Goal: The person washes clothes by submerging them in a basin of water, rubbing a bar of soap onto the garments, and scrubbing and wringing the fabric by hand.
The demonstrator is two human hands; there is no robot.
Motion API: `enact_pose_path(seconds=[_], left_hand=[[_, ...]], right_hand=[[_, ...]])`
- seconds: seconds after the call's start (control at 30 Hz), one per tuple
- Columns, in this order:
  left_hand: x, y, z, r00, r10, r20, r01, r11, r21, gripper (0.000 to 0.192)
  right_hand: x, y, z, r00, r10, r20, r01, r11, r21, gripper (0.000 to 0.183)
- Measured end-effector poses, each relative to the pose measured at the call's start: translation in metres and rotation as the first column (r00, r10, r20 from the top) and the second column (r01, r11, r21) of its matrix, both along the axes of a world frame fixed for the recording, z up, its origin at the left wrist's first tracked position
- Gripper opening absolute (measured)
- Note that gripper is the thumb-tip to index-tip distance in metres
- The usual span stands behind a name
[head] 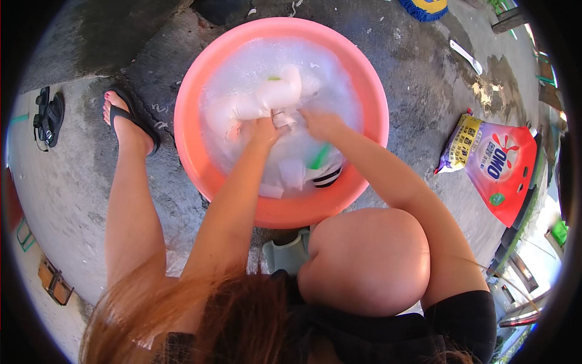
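Note:
In front of me is a round pink-orange plastic basin (pixel 188 109) of cloudy, sudsy water. A wet white cloth item (pixel 279 93) bulges above the surface, puffed up, with a small green patch on it. My left hand (pixel 261 132) is partly under the water, gripping the cloth just below the bulge. To its right, my right hand (pixel 320 123) has its fingers curled on the same cloth, their tips partly hidden by suds. Near the basin's close rim lie a bright green piece (pixel 321 156) and a black-and-white striped fabric (pixel 327 177), both half submerged.
A red and purple OMO detergent bag (pixel 493 164) stands on the concrete at right. Beyond it lie a white-handled brush or similar tool (pixel 466 57) and a blue-fringed mop head (pixel 425 10). Black sandals (pixel 48 118) sit at far left. A grey plastic stool (pixel 286 252) is below the basin.

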State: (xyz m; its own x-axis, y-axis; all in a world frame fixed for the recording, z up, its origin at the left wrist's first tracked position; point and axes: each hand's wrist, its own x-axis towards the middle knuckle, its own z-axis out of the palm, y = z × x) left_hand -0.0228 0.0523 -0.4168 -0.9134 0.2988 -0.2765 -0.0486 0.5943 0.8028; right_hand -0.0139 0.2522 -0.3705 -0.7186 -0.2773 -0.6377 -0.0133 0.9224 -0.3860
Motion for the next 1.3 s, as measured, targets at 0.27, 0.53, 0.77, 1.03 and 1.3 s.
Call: enact_pose_path(seconds=[0.27, 0.53, 0.77, 1.03, 1.3], left_hand=[[0.011, -0.002, -0.026, 0.997, 0.074, -0.004, -0.074, 0.997, 0.019, 0.066], [0.004, -0.023, -0.021, 0.968, 0.211, 0.138, -0.211, 0.977, -0.011, 0.061], [-0.025, -0.015, 0.045, 0.934, 0.273, 0.23, -0.277, 0.961, -0.014, 0.059], [-0.044, -0.055, 0.161, 0.816, 0.429, 0.389, -0.498, 0.862, 0.094, 0.055], [-0.078, -0.064, 0.284, 0.752, 0.653, 0.092, -0.653, 0.718, 0.24, 0.049]], right_hand=[[-0.003, 0.011, -0.018, 0.981, 0.017, 0.193, -0.04, 0.993, 0.115, 0.036], [-0.012, 0.009, -0.022, 0.926, 0.163, 0.341, -0.214, 0.97, 0.117, 0.044], [-0.004, 0.026, -0.023, 0.935, -0.124, -0.332, 0.056, 0.977, -0.205, 0.034], [-0.006, 0.061, 0.095, 0.808, -0.467, -0.359, 0.206, 0.795, -0.571, 0.033], [0.006, 0.099, 0.228, 0.514, -0.845, -0.149, 0.389, 0.385, -0.837, 0.029]])
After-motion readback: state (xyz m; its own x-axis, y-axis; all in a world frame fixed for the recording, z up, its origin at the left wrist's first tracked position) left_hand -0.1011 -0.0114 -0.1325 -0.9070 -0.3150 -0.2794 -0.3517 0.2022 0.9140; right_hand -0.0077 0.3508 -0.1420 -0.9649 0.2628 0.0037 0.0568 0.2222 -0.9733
